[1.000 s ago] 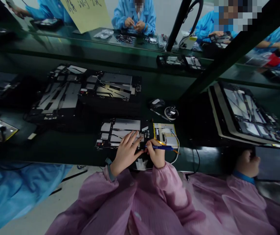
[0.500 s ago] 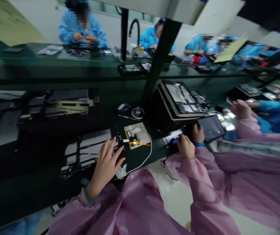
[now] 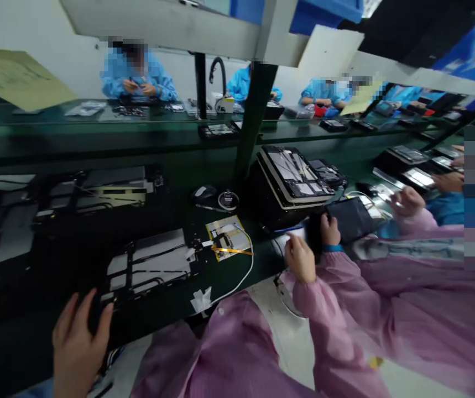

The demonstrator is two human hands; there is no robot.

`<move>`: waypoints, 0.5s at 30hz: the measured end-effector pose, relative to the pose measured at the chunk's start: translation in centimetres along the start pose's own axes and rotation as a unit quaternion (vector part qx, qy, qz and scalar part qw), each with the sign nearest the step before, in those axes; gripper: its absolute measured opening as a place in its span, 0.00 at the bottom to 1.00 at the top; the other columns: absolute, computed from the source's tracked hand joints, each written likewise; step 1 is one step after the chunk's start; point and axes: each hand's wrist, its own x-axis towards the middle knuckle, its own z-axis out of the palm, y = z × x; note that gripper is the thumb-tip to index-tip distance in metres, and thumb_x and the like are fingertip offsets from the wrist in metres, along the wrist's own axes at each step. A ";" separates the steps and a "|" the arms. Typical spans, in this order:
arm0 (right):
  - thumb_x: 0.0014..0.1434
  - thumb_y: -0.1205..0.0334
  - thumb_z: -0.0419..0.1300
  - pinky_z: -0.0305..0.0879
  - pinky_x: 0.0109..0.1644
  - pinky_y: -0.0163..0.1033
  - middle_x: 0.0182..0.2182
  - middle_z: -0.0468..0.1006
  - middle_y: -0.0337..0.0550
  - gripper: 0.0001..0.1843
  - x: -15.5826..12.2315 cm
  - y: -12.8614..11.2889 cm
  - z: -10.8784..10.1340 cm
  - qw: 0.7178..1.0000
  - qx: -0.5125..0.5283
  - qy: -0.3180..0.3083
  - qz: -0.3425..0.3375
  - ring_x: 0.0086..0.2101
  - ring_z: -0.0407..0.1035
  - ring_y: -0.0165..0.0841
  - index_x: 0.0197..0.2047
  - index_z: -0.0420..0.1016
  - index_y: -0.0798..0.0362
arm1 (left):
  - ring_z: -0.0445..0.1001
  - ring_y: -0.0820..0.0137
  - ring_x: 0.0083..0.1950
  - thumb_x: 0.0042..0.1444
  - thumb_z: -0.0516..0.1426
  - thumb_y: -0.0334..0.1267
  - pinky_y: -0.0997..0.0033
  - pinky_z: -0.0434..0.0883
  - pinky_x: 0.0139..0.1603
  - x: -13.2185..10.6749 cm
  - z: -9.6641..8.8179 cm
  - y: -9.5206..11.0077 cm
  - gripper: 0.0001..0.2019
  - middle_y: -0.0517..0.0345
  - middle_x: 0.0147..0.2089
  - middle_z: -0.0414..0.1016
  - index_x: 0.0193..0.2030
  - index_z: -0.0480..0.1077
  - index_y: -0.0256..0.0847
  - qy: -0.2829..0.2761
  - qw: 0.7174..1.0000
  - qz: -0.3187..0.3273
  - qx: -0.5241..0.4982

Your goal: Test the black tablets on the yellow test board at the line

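My left hand (image 3: 82, 331) is open, its fingers spread beside the lower left corner of an opened tablet (image 3: 158, 254) with bare battery packs and black ribbon cables. To the right of that tablet lies a flat yellow-edged panel (image 3: 235, 235). An orange flex strip (image 3: 233, 251) and a white cable (image 3: 250, 260) cross this panel. My right hand (image 3: 300, 258) is loosely curled farther right. Just beyond its fingertips a slim blue tool (image 3: 287, 229) lies on a pale surface, apart from the fingers; its exact kind is unclear.
Behind the panel sit a black mouse (image 3: 204, 196) and a round coil (image 3: 229, 200). A stack of tablets in black trays (image 3: 289, 185) stands by a dark post (image 3: 256, 119). More opened tablets (image 3: 104, 190) lie at left. A co-worker's hand (image 3: 330, 229) holds a dark tablet (image 3: 351, 218) close by.
My left hand has moved left and down, away from the tablet's right end. My right hand has let go of the blue tool and drawn back slightly. The view has tilted upward.
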 end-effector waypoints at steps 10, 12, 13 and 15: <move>0.62 0.59 0.51 0.66 0.56 0.57 0.51 0.73 0.58 0.23 -4.4 -19.3 6.4 0.936 0.306 -0.050 -0.168 0.52 0.67 0.47 0.60 0.64 0.55 | 0.67 0.54 0.62 0.56 0.54 0.54 0.52 0.62 0.64 2.8 0.4 2.0 0.34 0.43 0.61 0.69 0.65 0.59 0.38 -0.043 0.959 -0.204 -0.190; 0.62 0.57 0.52 0.66 0.55 0.58 0.49 0.73 0.59 0.23 -3.7 -19.5 6.6 0.939 0.299 -0.044 -0.166 0.51 0.67 0.49 0.58 0.65 0.56 | 0.71 0.55 0.59 0.56 0.55 0.54 0.54 0.66 0.61 3.4 -0.2 2.9 0.33 0.44 0.59 0.72 0.64 0.61 0.39 -0.063 0.919 -0.245 -0.301; 0.62 0.55 0.53 0.66 0.55 0.58 0.48 0.74 0.59 0.23 -3.6 -19.2 6.6 0.938 0.303 -0.042 -0.166 0.50 0.67 0.49 0.57 0.66 0.56 | 0.72 0.55 0.58 0.55 0.56 0.54 0.54 0.67 0.59 3.5 -0.5 3.1 0.31 0.45 0.57 0.74 0.62 0.63 0.39 -0.078 0.900 -0.247 -0.351; 0.61 0.52 0.55 0.68 0.53 0.56 0.47 0.75 0.56 0.23 -3.6 -18.3 6.3 0.935 0.316 -0.038 -0.158 0.49 0.69 0.48 0.56 0.67 0.54 | 0.70 0.54 0.60 0.54 0.58 0.54 0.54 0.68 0.59 3.1 -0.8 3.4 0.28 0.46 0.56 0.74 0.58 0.67 0.40 -0.101 0.878 -0.224 -0.411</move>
